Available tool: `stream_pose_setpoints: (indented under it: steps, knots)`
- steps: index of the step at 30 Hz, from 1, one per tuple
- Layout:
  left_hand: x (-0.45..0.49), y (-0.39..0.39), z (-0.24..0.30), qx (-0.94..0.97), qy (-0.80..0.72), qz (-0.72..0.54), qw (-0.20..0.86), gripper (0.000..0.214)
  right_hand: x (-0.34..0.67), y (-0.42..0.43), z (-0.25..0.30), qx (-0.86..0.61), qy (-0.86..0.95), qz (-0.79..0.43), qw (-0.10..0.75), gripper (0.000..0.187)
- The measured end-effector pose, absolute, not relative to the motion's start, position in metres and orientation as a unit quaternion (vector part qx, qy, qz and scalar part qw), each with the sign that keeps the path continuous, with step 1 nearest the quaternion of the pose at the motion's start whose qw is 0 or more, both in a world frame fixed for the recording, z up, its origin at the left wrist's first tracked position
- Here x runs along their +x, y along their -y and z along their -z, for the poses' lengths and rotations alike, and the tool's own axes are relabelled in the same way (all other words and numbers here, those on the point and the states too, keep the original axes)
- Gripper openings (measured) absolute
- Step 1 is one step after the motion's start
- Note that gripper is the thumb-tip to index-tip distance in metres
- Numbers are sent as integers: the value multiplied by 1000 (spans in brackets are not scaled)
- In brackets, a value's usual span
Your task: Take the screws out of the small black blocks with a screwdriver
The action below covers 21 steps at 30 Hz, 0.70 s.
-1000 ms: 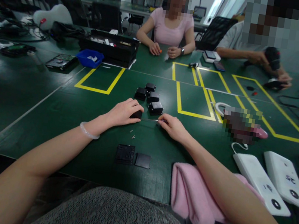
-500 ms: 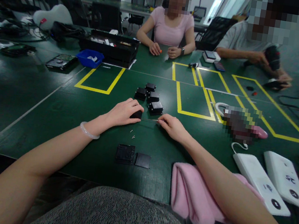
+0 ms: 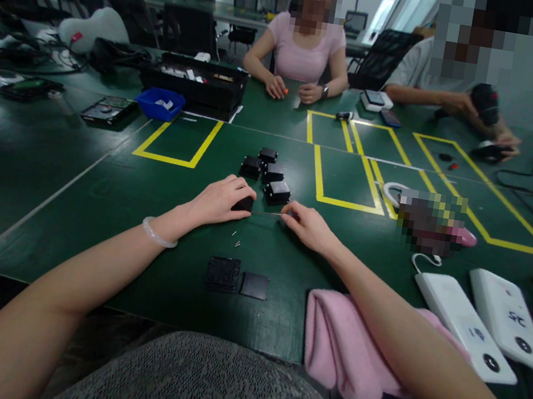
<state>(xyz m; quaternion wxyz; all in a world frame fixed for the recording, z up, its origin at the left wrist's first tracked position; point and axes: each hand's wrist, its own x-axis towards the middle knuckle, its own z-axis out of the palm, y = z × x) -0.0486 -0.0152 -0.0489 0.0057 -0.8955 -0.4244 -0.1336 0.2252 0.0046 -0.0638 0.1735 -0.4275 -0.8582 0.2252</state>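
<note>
My left hand [image 3: 220,201] is closed over a small black box [image 3: 244,204] on the green table [image 3: 94,199]. My right hand [image 3: 307,225] pinches the handle end of a thin screwdriver [image 3: 267,212] whose shaft points left into that box. Just beyond my hands sit several more small black boxes [image 3: 267,173]. Two tiny screws [image 3: 236,239] lie on the table below my left hand. Nearer to me lie an opened black case [image 3: 223,273] and its flat black lid [image 3: 254,285].
A pink cloth [image 3: 339,346] hangs over the near table edge under my right forearm. Two white devices [image 3: 484,325] lie at the right. A blue bin [image 3: 161,103] and black tray [image 3: 199,81] stand at the back left. Two people sit across the table.
My right hand has slid slightly left along the screwdriver toward the box. My left hand has not moved.
</note>
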Motion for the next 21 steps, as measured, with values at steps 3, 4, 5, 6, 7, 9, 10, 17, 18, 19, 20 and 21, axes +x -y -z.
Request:
stream_pose_setpoints:
  steps: [3, 4, 5, 6, 7, 9, 10, 17, 18, 19, 20, 21]
  knots:
    - [-48, 15, 48, -895, 426, 133, 2, 30, 225, -6, 64, -424, 859, -227, 176, 22]
    - [-49, 15, 48, -895, 426, 132, 0, 30, 225, -6, 65, -421, 859, -230, 177, 22]
    - [-49, 15, 48, -895, 425, 132, -1, 30, 226, -7, 65, -418, 860, -232, 179, 22]
    - [-49, 16, 48, -895, 425, 133, -2, 30, 226, -8, 66, -415, 860, -235, 183, 20]
    - [-49, 16, 48, -896, 424, 135, -2, 29, 226, -8, 67, -411, 860, -237, 187, 18]
    - [-49, 16, 47, -895, 423, 137, -1, 29, 227, -9, 68, -406, 861, -239, 194, 16]
    - [-49, 16, 47, -896, 423, 137, -1, 29, 227, -9, 68, -405, 860, -239, 197, 15]
    - [-48, 16, 48, -895, 426, 135, -1, 31, 226, -6, 67, -414, 857, -236, 196, 13]
    - [-49, 15, 48, -895, 425, 136, 0, 31, 225, -6, 67, -418, 855, -237, 195, 13]
    - [-49, 15, 48, -895, 425, 136, 1, 30, 225, -6, 67, -420, 854, -238, 196, 14]
    - [-49, 15, 48, -895, 424, 136, 2, 30, 224, -6, 67, -419, 853, -239, 198, 15]
    - [-49, 15, 48, -895, 425, 135, 3, 30, 224, -6, 67, -418, 853, -240, 201, 16]
